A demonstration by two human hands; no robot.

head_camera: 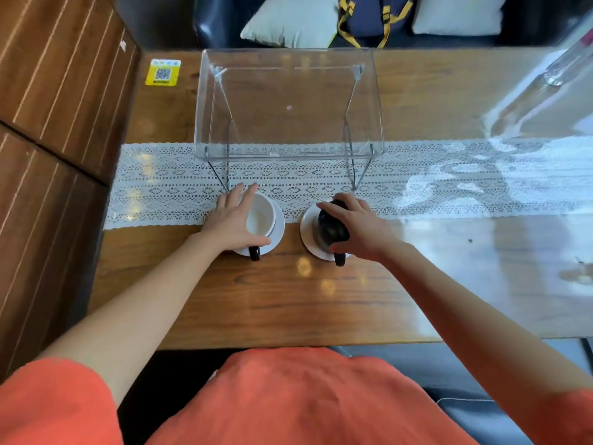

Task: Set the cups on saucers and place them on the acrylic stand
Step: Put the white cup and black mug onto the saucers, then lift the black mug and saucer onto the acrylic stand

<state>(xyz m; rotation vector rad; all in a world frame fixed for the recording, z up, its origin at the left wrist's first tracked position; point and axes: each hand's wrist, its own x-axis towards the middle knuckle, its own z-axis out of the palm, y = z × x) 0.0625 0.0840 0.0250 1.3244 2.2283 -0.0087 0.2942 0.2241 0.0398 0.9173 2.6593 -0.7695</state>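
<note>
Two cups sit on white saucers at the near edge of the lace runner. The left cup (260, 217) is white inside with a black handle pointing toward me, on the left saucer (278, 231). My left hand (236, 218) wraps around its left side. The right cup (330, 224) is black, on the right saucer (310, 234); my right hand (359, 228) grips it from the right. The clear acrylic stand (288, 104) rises just behind both cups, its top bare.
A white lace runner (160, 187) crosses the wooden table (288, 300). A yellow QR sticker (163, 72) lies at the far left, a glass bottle (564, 64) at the far right. Wood panelling flanks the left; cushions and a bag sit behind.
</note>
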